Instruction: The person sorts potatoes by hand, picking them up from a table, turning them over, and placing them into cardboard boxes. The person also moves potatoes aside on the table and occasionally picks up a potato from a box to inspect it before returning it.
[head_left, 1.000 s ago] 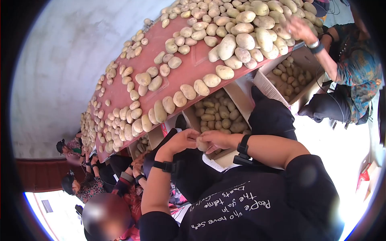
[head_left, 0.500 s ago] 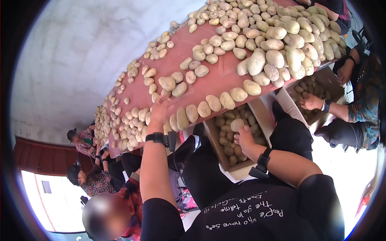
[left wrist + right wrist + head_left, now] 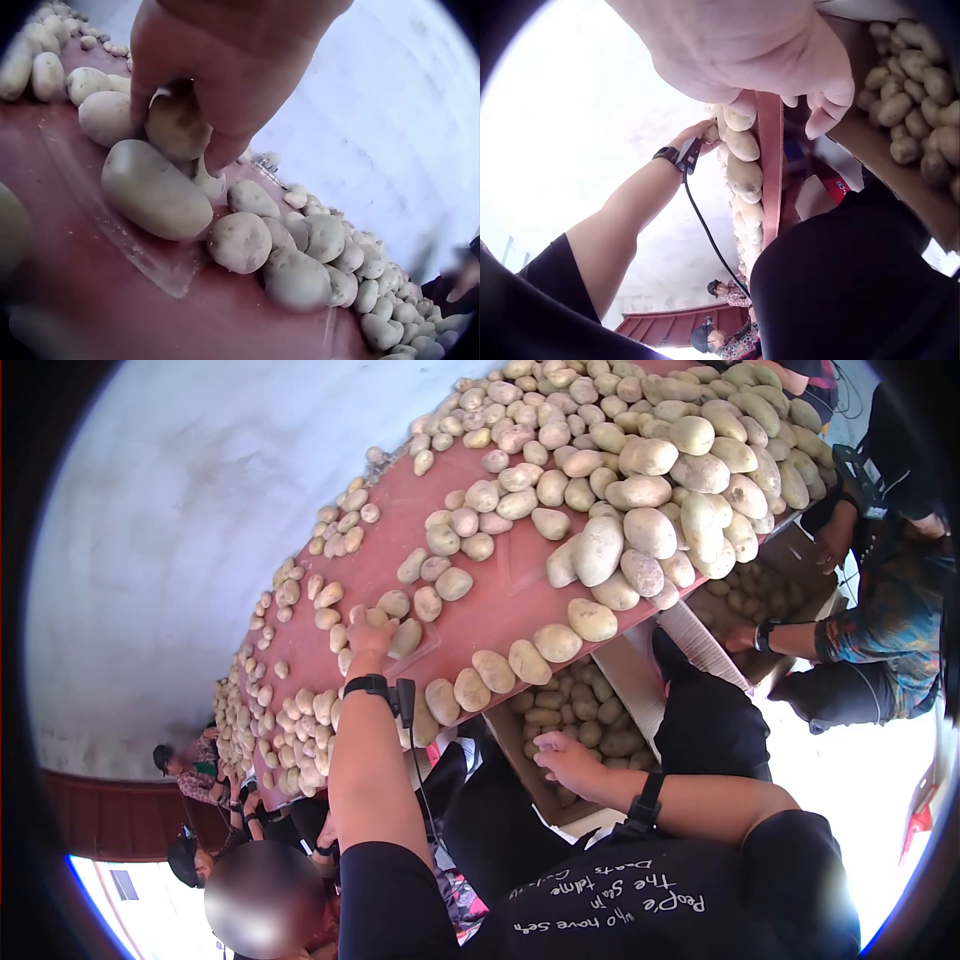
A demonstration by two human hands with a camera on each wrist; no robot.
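Observation:
My left hand [image 3: 370,642] reaches out over the red table [image 3: 505,565]. Its thumb and fingers grip a roundish potato [image 3: 178,129], partly covered by the hand in the left wrist view. Right beside that lies a larger oblong potato [image 3: 155,191] on the tabletop. Above a cardboard box of potatoes [image 3: 632,678], close to my body, is my right hand [image 3: 575,768]. Its fingers are loosely bent, and no potato shows in it in the head or right wrist view.
A row of potatoes [image 3: 493,671] lines the table's near edge, with a big heap [image 3: 690,480] at the right. Another cardboard box [image 3: 703,645] stands near a person in a patterned shirt [image 3: 885,650]. More people [image 3: 190,770] sit along the left. A cable hangs from my left wrist.
Both hands were together at one potato; then the right hand held a potato over the box, and it is now empty. The left hand moved out to the table and took hold of a potato.

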